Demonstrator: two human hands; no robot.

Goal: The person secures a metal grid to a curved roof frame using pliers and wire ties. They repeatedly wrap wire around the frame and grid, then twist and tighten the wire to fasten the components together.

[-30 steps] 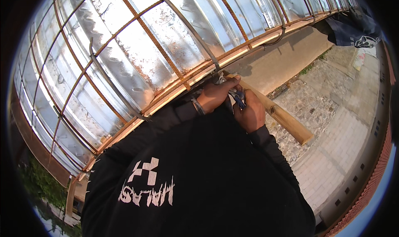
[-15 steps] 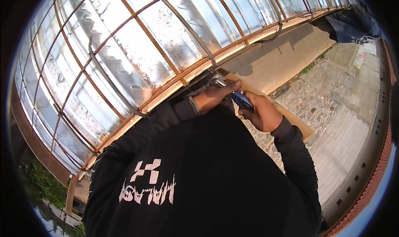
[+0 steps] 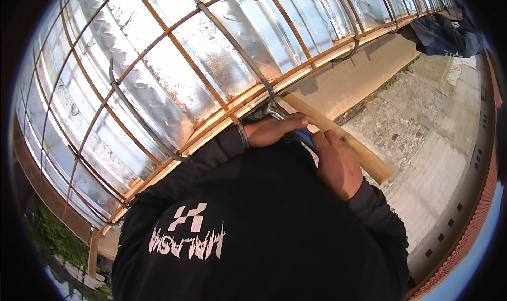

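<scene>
Right grip [image 3: 340, 163] lower, closed around handle [image 3: 304, 137]

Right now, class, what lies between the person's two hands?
A blue tool handle shows between the left hand and right hand in the head view.

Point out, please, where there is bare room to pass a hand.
Silvery corrugated metal sheet lies bare between the straight rusty steel bar, the long grey rod and the brown timber edge. Crowded: beside that edge, the left hand, right hand and blue-handled metal tool cluster near the tan wooden post.
</scene>
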